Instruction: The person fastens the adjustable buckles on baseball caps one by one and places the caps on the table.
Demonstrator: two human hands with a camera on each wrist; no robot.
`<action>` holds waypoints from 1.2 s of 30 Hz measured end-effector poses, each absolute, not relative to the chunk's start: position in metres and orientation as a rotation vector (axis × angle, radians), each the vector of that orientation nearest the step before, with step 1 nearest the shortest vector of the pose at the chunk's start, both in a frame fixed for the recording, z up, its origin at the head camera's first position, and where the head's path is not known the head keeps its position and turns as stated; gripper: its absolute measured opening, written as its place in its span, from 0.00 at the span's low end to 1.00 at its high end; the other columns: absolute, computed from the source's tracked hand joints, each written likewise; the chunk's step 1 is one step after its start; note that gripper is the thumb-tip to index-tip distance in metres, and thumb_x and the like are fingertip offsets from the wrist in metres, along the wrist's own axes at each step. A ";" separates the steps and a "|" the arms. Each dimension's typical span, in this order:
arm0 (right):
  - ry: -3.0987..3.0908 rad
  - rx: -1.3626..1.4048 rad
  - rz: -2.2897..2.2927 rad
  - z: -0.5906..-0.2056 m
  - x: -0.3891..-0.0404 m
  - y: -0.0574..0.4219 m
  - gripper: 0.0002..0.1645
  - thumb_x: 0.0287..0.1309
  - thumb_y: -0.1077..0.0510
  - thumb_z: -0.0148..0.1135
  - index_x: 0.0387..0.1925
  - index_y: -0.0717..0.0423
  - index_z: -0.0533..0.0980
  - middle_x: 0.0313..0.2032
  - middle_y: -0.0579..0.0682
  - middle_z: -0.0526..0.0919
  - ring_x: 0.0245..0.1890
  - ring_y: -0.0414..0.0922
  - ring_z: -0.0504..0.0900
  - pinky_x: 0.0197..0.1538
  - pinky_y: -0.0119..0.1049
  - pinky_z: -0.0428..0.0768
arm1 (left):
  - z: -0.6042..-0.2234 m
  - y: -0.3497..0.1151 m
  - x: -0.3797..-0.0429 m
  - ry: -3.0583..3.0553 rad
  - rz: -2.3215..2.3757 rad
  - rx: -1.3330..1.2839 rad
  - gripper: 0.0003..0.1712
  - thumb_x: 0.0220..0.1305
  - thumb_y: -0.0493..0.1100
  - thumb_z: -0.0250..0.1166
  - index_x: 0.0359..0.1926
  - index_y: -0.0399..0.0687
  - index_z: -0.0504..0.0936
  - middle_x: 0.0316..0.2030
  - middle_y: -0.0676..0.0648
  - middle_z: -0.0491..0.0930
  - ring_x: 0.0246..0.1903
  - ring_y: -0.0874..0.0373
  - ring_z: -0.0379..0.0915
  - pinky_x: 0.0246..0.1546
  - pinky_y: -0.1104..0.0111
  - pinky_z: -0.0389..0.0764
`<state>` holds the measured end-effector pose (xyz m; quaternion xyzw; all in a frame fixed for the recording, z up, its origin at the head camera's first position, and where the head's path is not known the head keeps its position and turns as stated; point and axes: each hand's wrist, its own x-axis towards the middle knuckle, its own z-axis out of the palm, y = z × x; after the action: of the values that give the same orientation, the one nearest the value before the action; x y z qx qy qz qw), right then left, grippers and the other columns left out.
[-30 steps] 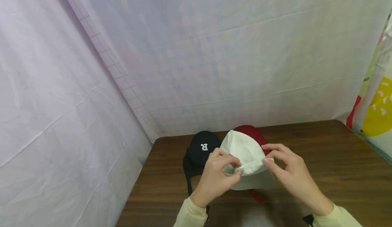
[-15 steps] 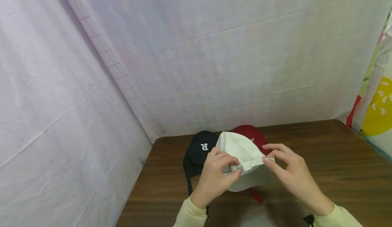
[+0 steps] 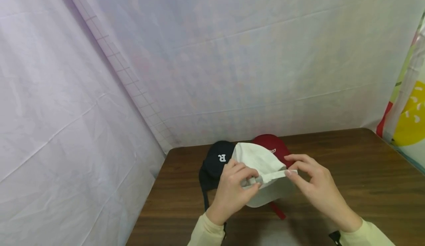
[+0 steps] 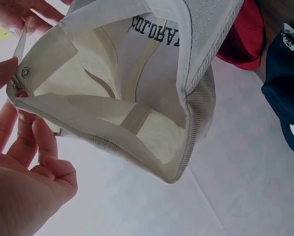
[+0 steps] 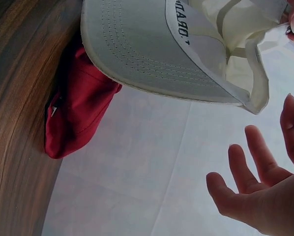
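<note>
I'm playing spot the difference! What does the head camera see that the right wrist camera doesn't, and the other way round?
Only the head view: the black cap with its white R, and the pale yellow sleeves.

Only the right wrist view: dark letters inside the white cap, and stitching rows on its brim.

Both: that white cap, the red cap, the wooden table and the right hand.

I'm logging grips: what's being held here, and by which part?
The white cap, by its back strap: right hand pinches near the tip, left hand further along.
</note>
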<state>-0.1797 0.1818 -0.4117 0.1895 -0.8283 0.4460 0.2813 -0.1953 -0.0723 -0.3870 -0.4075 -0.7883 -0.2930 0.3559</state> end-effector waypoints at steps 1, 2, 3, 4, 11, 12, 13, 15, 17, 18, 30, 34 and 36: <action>-2.219 0.508 1.192 -0.412 -0.180 0.182 0.12 0.60 0.58 0.72 0.29 0.35 0.80 0.54 0.37 0.81 0.53 0.36 0.77 0.49 0.24 0.69 | -0.387 -0.072 -0.195 -2.033 -0.751 -1.049 0.12 0.46 0.39 0.79 0.32 0.54 0.86 0.29 0.61 0.79 0.34 0.64 0.66 0.38 0.72 0.67; -2.219 0.509 1.192 -0.412 -0.180 0.182 0.12 0.60 0.58 0.72 0.29 0.35 0.80 0.54 0.36 0.80 0.53 0.36 0.77 0.49 0.24 0.69 | -0.387 -0.073 -0.196 -2.034 -0.748 -1.043 0.12 0.45 0.39 0.79 0.32 0.54 0.86 0.29 0.61 0.79 0.34 0.64 0.66 0.38 0.72 0.67; -2.218 0.511 1.190 -0.412 -0.180 0.181 0.12 0.60 0.58 0.72 0.29 0.35 0.81 0.54 0.37 0.81 0.53 0.36 0.77 0.49 0.24 0.70 | -0.387 -0.073 -0.196 -2.031 -0.741 -1.037 0.12 0.45 0.40 0.80 0.32 0.55 0.86 0.29 0.61 0.79 0.34 0.64 0.66 0.37 0.72 0.66; -2.218 0.514 1.187 -0.412 -0.179 0.181 0.11 0.60 0.58 0.72 0.29 0.36 0.81 0.54 0.37 0.80 0.53 0.36 0.78 0.49 0.25 0.70 | -0.387 -0.073 -0.196 -2.028 -0.735 -1.031 0.13 0.45 0.40 0.80 0.32 0.55 0.86 0.29 0.61 0.79 0.34 0.64 0.67 0.37 0.72 0.66; -2.212 0.525 1.164 -0.413 -0.181 0.184 0.09 0.59 0.58 0.73 0.29 0.39 0.82 0.54 0.37 0.80 0.52 0.36 0.77 0.47 0.26 0.71 | -0.388 -0.073 -0.195 -2.045 -0.738 -1.022 0.13 0.45 0.40 0.81 0.33 0.56 0.87 0.29 0.61 0.78 0.35 0.64 0.66 0.37 0.71 0.65; -2.209 0.525 1.157 -0.413 -0.181 0.185 0.09 0.59 0.58 0.73 0.29 0.39 0.82 0.54 0.37 0.80 0.52 0.36 0.77 0.47 0.26 0.71 | -0.388 -0.073 -0.195 -2.049 -0.740 -1.023 0.13 0.46 0.40 0.81 0.33 0.56 0.87 0.29 0.61 0.78 0.35 0.64 0.66 0.37 0.70 0.65; -2.206 0.525 1.153 -0.413 -0.181 0.185 0.09 0.59 0.59 0.73 0.29 0.39 0.82 0.54 0.37 0.80 0.52 0.36 0.77 0.46 0.26 0.71 | -0.389 -0.073 -0.195 -2.051 -0.741 -1.022 0.13 0.46 0.40 0.81 0.33 0.56 0.87 0.29 0.61 0.78 0.35 0.64 0.66 0.37 0.70 0.65; -2.202 0.525 1.146 -0.413 -0.182 0.186 0.10 0.58 0.59 0.73 0.29 0.38 0.83 0.54 0.37 0.81 0.52 0.36 0.77 0.46 0.26 0.71 | -0.389 -0.072 -0.195 -2.050 -0.739 -1.022 0.13 0.45 0.40 0.80 0.33 0.56 0.87 0.29 0.61 0.78 0.35 0.64 0.66 0.37 0.70 0.65; -2.199 0.522 1.144 -0.413 -0.182 0.187 0.10 0.58 0.59 0.74 0.29 0.38 0.83 0.53 0.37 0.81 0.51 0.36 0.77 0.45 0.26 0.71 | -0.389 -0.072 -0.195 -2.046 -0.732 -1.019 0.13 0.45 0.40 0.80 0.33 0.56 0.87 0.29 0.61 0.78 0.36 0.64 0.67 0.37 0.70 0.65; -2.199 0.520 1.144 -0.413 -0.182 0.187 0.10 0.58 0.59 0.74 0.29 0.38 0.83 0.53 0.37 0.81 0.51 0.36 0.77 0.45 0.26 0.70 | -0.389 -0.072 -0.195 -2.046 -0.731 -1.018 0.13 0.45 0.40 0.80 0.33 0.56 0.87 0.29 0.61 0.78 0.36 0.63 0.67 0.37 0.70 0.65; -2.201 0.505 1.112 -0.410 -0.181 0.182 0.07 0.58 0.57 0.74 0.35 0.41 0.84 0.55 0.39 0.80 0.55 0.43 0.76 0.50 0.28 0.69 | -0.386 -0.072 -0.198 -2.037 -0.689 -1.018 0.12 0.46 0.41 0.82 0.32 0.53 0.88 0.29 0.59 0.79 0.34 0.63 0.67 0.38 0.72 0.67; -2.114 0.576 1.016 -0.402 -0.183 0.179 0.21 0.52 0.61 0.77 0.48 0.44 0.84 0.60 0.44 0.78 0.60 0.49 0.74 0.57 0.34 0.68 | -0.384 -0.072 -0.200 -2.041 -0.671 -1.012 0.11 0.47 0.42 0.82 0.32 0.53 0.88 0.29 0.59 0.80 0.35 0.63 0.67 0.38 0.73 0.67; -2.050 0.632 0.957 -0.398 -0.184 0.176 0.25 0.51 0.60 0.75 0.53 0.47 0.83 0.62 0.47 0.77 0.61 0.54 0.73 0.59 0.43 0.68 | -0.384 -0.072 -0.201 -2.040 -0.665 -1.008 0.10 0.48 0.43 0.82 0.32 0.53 0.88 0.29 0.59 0.80 0.35 0.63 0.67 0.38 0.73 0.67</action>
<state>-0.1841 0.1762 -0.3982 0.2483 -0.8050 0.3760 0.3859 -0.2009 -0.0719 -0.3841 -0.3940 -0.7974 -0.2598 0.3760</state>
